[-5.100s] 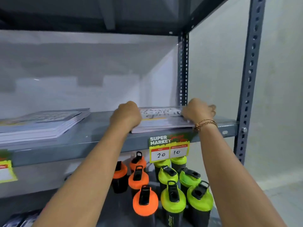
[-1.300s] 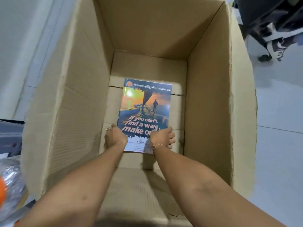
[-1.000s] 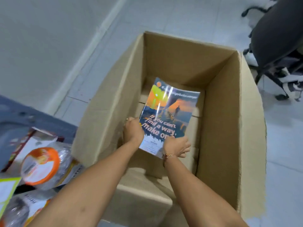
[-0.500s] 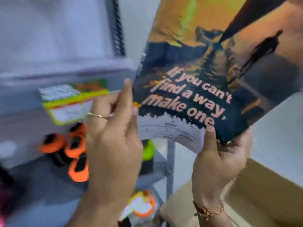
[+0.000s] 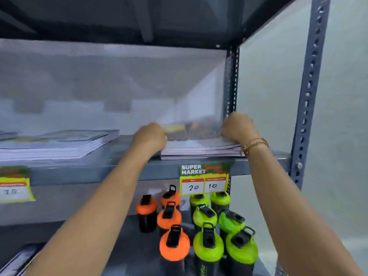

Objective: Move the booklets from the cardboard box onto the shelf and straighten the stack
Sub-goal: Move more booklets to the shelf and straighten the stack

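Observation:
A stack of booklets lies at the right end of the grey metal shelf. On top of it rests the booklet with the orange and dark blue cover, blurred. My left hand grips that booklet's left edge with curled fingers. At its right edge my right hand, a bracelet on the wrist, is closed on it too. The cardboard box is out of view.
A second stack of booklets lies further left on the same shelf. Price tags hang from the shelf's front edge. Orange-lidded and green-lidded bottles stand on the shelf below. A perforated steel upright rises at right.
The booklet went from the cardboard box up to the shelf. Half a second ago both hands held it tilted in the air; now it lies on the right-hand stack, still gripped.

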